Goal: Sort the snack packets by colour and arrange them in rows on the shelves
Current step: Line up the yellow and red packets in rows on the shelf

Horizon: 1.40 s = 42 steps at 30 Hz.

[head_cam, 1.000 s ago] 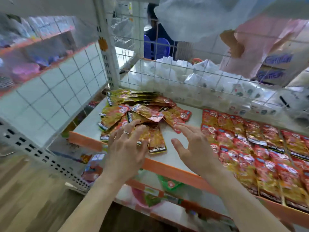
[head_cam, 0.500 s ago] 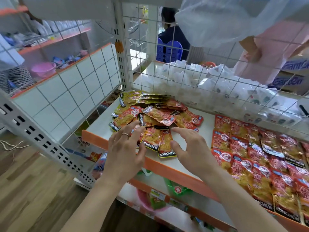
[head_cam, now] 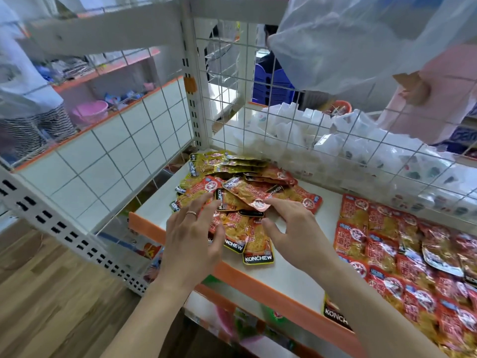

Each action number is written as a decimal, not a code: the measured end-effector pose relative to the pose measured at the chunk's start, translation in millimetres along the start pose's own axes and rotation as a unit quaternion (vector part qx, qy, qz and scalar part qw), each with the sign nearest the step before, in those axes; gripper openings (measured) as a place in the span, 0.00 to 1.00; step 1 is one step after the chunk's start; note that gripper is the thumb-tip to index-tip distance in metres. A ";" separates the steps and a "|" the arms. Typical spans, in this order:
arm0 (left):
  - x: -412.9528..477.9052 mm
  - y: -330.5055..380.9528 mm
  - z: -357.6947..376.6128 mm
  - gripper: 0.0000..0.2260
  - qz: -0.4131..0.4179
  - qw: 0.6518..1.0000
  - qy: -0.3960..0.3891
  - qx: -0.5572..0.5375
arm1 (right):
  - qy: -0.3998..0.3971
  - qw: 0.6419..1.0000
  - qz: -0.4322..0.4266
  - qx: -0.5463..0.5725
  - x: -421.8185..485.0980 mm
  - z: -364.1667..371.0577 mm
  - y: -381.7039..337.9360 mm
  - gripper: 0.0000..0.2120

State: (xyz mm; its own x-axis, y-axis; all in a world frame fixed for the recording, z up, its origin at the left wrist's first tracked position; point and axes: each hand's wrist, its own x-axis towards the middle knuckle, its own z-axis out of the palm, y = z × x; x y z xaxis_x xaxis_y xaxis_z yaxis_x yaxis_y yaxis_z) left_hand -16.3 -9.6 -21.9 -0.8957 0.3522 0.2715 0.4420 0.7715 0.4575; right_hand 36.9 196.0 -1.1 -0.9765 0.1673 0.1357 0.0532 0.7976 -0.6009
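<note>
Many snack packets [head_cam: 245,192] lie heaped on the shelf [head_cam: 284,270], partly under the spread, relaxed fingers of our left hand [head_cam: 192,244] and just beyond the fingertips of our right hand [head_cam: 294,233]; we grasp nothing.

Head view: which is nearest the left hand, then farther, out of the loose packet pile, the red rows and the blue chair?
1. Loose pile: at the left hand's fingertips.
2. Red rows: same shelf, off to the right.
3. Blue chair: far back, behind the wire grid.
</note>
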 end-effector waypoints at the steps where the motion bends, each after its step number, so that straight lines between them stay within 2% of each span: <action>1: 1.9 -1.9 0.8 0.20 -0.003 1.000 -0.001 -0.002 | -0.005 1.000 0.003 -0.003 2.2 2.1 -0.1 0.22; 6: 17.3 -17.1 4.3 0.20 0.001 1.000 -0.017 0.000 | -0.034 0.999 0.018 -0.020 15.2 15.3 -1.5 0.23; 10: 41.9 -35.1 7.8 0.20 0.013 1.000 -0.023 0.005 | -0.024 0.998 0.046 -0.023 31.6 22.9 -5.1 0.23; 15: 84.2 -55.3 7.6 0.19 0.022 0.999 -0.041 0.000 | 0.005 0.989 0.136 -0.053 53.3 35.8 -13.0 0.24; 21: 153.8 -78.1 19.7 0.21 0.016 0.996 -0.087 0.020 | -0.009 0.971 0.227 -0.078 76.8 49.3 -20.1 0.27; 26: 197.6 -87.2 38.2 0.22 -0.038 0.988 -0.139 0.050 | -0.006 0.968 0.235 -0.090 82.3 58.5 -21.7 0.29; 29: 206.6 -93.6 45.0 0.24 -0.036 0.980 -0.174 0.091 | 0.009 0.967 0.239 -0.083 84.9 60.1 -20.0 0.31; 34: 210.4 -102.4 49.1 0.24 -0.008 0.984 -0.146 0.105 | 0.017 0.961 0.259 -0.097 86.1 61.7 -20.0 0.33; 38: 210.3 -101.6 47.1 0.24 -0.030 0.988 -0.137 0.057 | 0.035 0.956 0.276 -0.093 85.5 62.2 -21.1 0.34; 42: 210.6 -99.6 40.6 0.23 -0.079 0.989 -0.097 -0.079 | 0.058 0.954 0.282 -0.082 79.9 62.5 -23.1 0.31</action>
State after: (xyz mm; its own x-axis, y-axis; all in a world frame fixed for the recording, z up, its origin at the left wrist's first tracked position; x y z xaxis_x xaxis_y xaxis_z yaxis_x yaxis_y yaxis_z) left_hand -251.0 9.2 -44.6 -0.9398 0.3408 0.0253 0.2840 0.7376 0.6126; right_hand -55.4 154.7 -25.6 -0.7530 0.6531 -0.0803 0.6053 0.6397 -0.4737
